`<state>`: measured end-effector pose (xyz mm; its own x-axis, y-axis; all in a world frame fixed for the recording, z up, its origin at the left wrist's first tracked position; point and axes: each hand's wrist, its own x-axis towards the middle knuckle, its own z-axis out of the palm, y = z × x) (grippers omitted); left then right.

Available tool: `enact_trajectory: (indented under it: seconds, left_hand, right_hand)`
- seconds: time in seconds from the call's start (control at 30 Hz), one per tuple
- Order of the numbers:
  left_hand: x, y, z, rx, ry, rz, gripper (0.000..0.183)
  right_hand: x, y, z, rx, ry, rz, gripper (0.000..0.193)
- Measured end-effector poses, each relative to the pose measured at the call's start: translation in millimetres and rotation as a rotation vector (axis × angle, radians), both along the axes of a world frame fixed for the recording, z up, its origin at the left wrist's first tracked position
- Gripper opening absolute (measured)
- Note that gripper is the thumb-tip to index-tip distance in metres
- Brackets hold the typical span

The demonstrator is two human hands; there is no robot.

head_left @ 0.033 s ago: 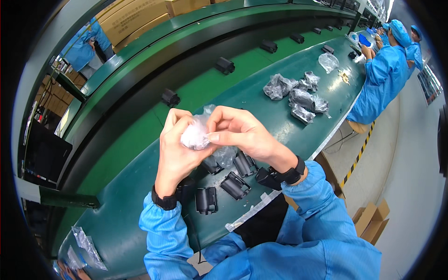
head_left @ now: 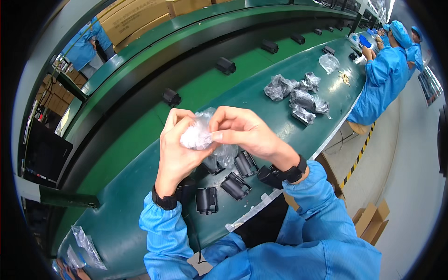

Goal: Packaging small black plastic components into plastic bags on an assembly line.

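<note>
A crumpled clear plastic bag (head_left: pixel 197 136), whitish where it is bunched up, is held above the green bench. My left hand (head_left: pixel 175 144) wraps round it from the left. From the right, my right hand (head_left: pixel 240 130) pinches the bag's edge between thumb and forefinger. What the bag holds, if anything, cannot be made out. More clear film (head_left: pixel 225 156) hangs or lies just below my hands. Under it several black plastic housings rest on the bench, among them one open-sided housing (head_left: pixel 206 200) and another (head_left: pixel 235 185) to its right.
Bagged black parts (head_left: pixel 303 100) lie farther right, beyond them an empty clear bag (head_left: pixel 329 63). Along the far side a green conveyor belt (head_left: pixel 196 95) carries spaced black parts (head_left: pixel 225 66). A co-worker in blue (head_left: pixel 385 77) sits at right. Flat plastic bags (head_left: pixel 87 246) lie at lower left.
</note>
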<state>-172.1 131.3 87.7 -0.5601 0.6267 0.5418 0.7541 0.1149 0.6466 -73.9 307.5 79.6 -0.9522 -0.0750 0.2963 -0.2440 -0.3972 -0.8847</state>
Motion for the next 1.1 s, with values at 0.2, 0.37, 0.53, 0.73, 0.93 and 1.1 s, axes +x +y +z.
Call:
enact_trajectory:
  seconds: [0.2,0.37,0.53,0.73,0.93,1.1]
  left_hand:
    - [-11,-11,7,0.138,-0.100,-0.071,0.022]
    - [-4,-26,14,0.077,-0.137,-0.097,0.015]
    - [-4,-33,8,0.069,-0.124,-0.065,0.018]
    - [-8,-37,12,0.134,-0.074,-0.045,0.018]
    - [-14,-35,12,0.140,-0.189,-0.043,0.006]
    - [-7,-33,15,0.141,-0.106,-0.050,0.012]
  right_hand:
    - [-9,80,9,1.187,0.040,-0.834,0.023]
    - [-9,152,-39,1.714,-0.145,-1.298,0.030]
    - [-13,165,-49,1.802,-0.087,-1.126,0.012]
    - [0,157,4,1.323,-0.005,-1.227,0.009]
    - [11,141,36,1.078,-0.080,-1.101,0.013]
    - [21,117,46,0.954,-0.002,-1.115,0.012]
